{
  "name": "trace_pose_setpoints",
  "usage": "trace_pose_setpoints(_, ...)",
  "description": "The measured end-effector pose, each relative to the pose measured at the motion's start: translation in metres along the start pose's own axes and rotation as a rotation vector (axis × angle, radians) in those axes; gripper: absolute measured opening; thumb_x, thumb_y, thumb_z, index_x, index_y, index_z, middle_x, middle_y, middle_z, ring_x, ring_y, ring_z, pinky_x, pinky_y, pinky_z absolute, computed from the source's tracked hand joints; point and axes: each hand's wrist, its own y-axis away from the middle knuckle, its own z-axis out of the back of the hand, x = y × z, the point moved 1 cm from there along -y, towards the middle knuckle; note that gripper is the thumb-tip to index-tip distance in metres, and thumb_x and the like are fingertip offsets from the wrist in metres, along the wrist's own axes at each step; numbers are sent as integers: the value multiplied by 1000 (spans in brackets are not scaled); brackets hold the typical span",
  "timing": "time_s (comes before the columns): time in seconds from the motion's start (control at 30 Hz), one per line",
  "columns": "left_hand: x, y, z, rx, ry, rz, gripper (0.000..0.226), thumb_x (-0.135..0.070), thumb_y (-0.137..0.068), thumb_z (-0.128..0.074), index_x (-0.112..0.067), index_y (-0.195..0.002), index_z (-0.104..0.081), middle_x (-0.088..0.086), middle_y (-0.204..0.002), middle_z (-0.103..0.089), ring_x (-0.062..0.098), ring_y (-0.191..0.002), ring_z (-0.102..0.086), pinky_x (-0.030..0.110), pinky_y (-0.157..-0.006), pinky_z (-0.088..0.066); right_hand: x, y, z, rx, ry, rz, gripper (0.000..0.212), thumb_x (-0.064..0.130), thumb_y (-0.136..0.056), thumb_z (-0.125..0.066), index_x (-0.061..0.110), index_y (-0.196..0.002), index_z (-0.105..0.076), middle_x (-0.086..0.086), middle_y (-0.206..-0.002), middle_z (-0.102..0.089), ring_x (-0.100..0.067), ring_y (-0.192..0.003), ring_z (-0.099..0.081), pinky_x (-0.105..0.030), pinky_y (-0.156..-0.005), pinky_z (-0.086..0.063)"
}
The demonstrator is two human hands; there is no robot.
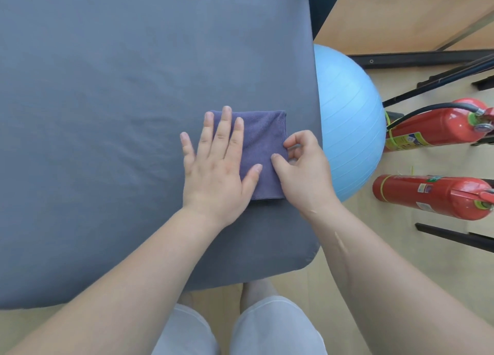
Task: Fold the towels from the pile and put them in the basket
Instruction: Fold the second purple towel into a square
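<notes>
While the left grip [216, 167] lies flat with fingers spread on the left half of the folded purple towel [263, 138], the right grip [302, 172] pinches its right edge between thumb and forefinger. The towel lies near the right edge of the grey bed [107, 87].

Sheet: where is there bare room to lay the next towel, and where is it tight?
Bare sheet runs wide left of the left hand and beyond the towel. Tight on the right: the right hand pinches the towel near the sheet's edge, beside the ball.
</notes>
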Motion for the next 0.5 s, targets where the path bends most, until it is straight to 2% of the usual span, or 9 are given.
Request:
trace_pose_setpoints(0.1,-2,-9,-17,148,-136,16,89,-71,-93,-19,-18,-159,7,1,-165,20,25,-150,24,65,-117,11,-6,-1,6,-52,146,89,22,17,-88,-68,26,-98,-51,12,-92,-61,-6,-77,-58,-20,-71,-44)
trace_pose_setpoints(0.17,-3,-12,-27,175,-188,28,94,-77,-89,-13,-18,-157,12,2,-164,26,26,-149,28,66,-116,11,-7,1,7,-127,306,288,28,20,-87,-69,22,-112,-57,3,-114,-59,-17,-97,-59,-31,-88,-47)
trace_pose_setpoints(0.23,-4,-13,-32,171,-203,42,96,-79,-86,-7,-16,-156,16,4,-163,28,27,-148,29,67,-115,12,-6,-1,6,-151,558,539,45,31,-88,-65,17,-130,-58,-6,-139,-52,-28,-123,-51,-40,-104,-41)
trace_pose_setpoints(0.3,-3,-14,-33,178,-175,61,96,-76,-84,-4,-15,-155,18,7,-162,29,27,-148,30,67,-116,11,-7,-6,2,-10,833,674,58,44,-94,-51,18,-146,-49,-7,-160,-34,-30,-147,-30,-47,-118,-24)
trace_pose_setpoints(0.37,-3,-15,-33,181,-151,74,100,-76,-82,-6,-12,-156,15,9,-162,28,27,-148,30,67,-116,9,-11,-18,-1,169,1080,670,70,57,-98,-31,19,-157,-31,-3,-168,-15,-30,-155,-6,-57,-122,-5)
trace_pose_setpoints(0.43,-3,-16,-33,181,-152,79,105,-80,-80,-7,-10,-156,16,9,-162,28,27,-148,30,67,-116,9,-11,-31,0,242,1198,677,75,62,-98,-20,20,-160,-19,-1,-169,-6,-31,-155,3,-61,-121,3)
trace_pose_setpoints(0.5,-2,-16,-33,183,-179,63,110,-85,-79,-7,-10,-155,17,9,-162,28,27,-148,29,66,-117,8,-6,-44,4,256,1238,748,74,62,-98,-17,23,-160,-20,-2,-168,-11,-32,-155,2,-63,-120,4)
